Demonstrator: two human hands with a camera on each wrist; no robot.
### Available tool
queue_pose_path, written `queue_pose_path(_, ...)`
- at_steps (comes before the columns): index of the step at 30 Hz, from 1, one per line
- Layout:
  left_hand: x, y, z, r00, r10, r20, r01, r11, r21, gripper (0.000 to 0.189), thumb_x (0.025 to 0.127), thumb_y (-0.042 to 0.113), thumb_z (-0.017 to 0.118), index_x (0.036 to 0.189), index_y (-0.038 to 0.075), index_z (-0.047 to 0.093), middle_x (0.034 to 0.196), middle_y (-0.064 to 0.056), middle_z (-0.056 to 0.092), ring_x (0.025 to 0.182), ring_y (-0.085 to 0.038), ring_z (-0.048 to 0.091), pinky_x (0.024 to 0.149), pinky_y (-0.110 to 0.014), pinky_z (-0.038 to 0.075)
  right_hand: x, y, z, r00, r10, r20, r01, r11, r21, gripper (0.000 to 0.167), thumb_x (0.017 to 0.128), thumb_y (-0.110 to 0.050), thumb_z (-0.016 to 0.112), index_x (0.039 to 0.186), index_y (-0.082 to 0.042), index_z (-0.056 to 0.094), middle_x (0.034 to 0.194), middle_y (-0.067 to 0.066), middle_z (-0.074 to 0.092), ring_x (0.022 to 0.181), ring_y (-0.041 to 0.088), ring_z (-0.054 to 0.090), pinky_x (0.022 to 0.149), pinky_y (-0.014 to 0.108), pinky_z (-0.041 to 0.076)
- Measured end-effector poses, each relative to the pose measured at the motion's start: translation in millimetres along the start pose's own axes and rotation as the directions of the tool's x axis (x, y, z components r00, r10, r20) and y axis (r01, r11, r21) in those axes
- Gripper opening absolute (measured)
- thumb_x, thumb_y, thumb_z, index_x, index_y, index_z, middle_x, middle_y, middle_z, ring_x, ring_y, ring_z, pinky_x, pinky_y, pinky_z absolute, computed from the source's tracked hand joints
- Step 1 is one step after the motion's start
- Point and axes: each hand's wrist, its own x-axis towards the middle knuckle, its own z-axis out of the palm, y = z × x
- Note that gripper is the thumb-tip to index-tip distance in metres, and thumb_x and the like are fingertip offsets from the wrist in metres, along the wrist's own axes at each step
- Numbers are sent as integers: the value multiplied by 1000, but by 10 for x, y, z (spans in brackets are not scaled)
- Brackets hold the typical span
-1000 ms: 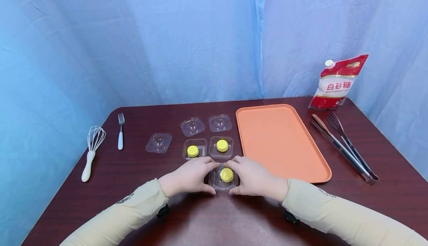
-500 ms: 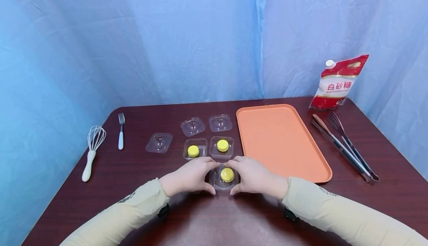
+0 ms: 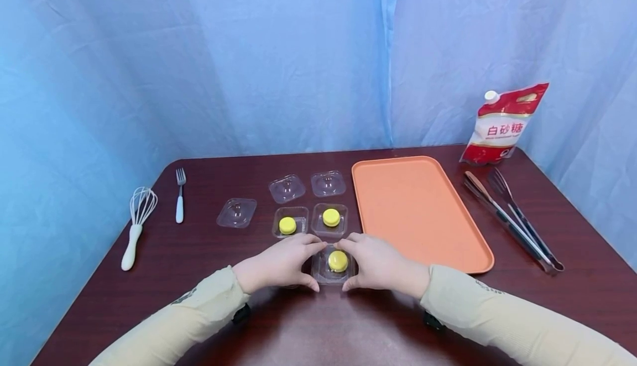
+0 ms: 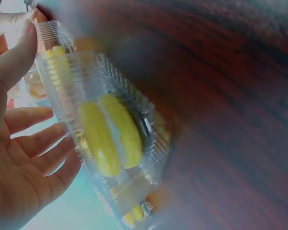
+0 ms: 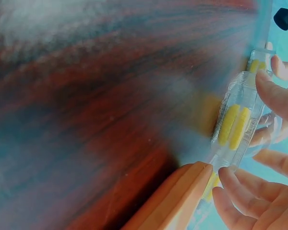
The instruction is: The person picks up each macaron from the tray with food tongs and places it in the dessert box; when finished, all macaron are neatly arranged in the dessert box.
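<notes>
A clear plastic macaron box [image 3: 324, 278] with a yellow macaron [image 3: 338, 261] inside lies between my two hands. A clear domed lid [image 5: 277, 134] appears to sit on it. My left hand [image 3: 285, 259] holds its left side, thumb near the front corner and fingers at the back. The right hand [image 3: 379, 262] grips the right side the same way. Beneath my left palm is another clear box [image 4: 93, 72] holding a yellow macaron [image 4: 110, 134], mostly hidden in the head view. Just behind, two lidless boxes [image 3: 302, 215] [image 3: 343, 223] each hold a yellow macaron.
Several loose clear lids [image 3: 236, 213] lie at the back and left. An orange tray [image 3: 423, 211] is right of the boxes. Farther right are tongs [image 3: 522, 228] and a sugar pouch [image 3: 502, 125]. A fork [image 3: 180, 194] and a whisk [image 3: 136, 228] lie far left.
Almost nothing moves. Both hands stay at the same sides of the front macaron box, with only a tiny shift of the left hand.
</notes>
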Motion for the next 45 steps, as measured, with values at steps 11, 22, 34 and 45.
queue_pose_path(11,-22,-41,-158,994,-22,-108,19,999,-27,57,84,36,71,127,1,57,121,-12,59,111,-23,56,96,-36,47,0,22,23,1000,6,0,-6,1000,-11,68,61,-39,86,117,-7,62,105,8,62,91,24,62,77,40,52)
queue_pose_path(22,-132,-205,-245,954,-43,-297,61,997,49,48,83,29,73,121,2,61,120,-13,60,113,-26,56,97,-41,46,3,29,30,1000,10,6,-10,1000,-3,69,61,-40,85,117,-9,61,105,7,62,91,23,62,76,40,52)
queue_pose_path(34,-321,-474,-278,927,-181,-330,199,980,21,48,83,24,73,123,1,60,122,-16,57,113,-31,55,97,-46,45,-7,27,27,1000,6,-2,-6,1000,-6,68,62,-38,85,118,-8,60,107,7,62,91,22,62,76,39,52)
queue_pose_path(45,-508,-642,-251,912,-270,-308,292,956,27,49,83,26,73,125,3,59,124,-16,57,115,-32,55,98,-48,45,-10,35,39,1000,1,-4,-1,1000,-4,69,62,-39,85,118,-9,60,105,6,62,90,21,62,75,38,52)
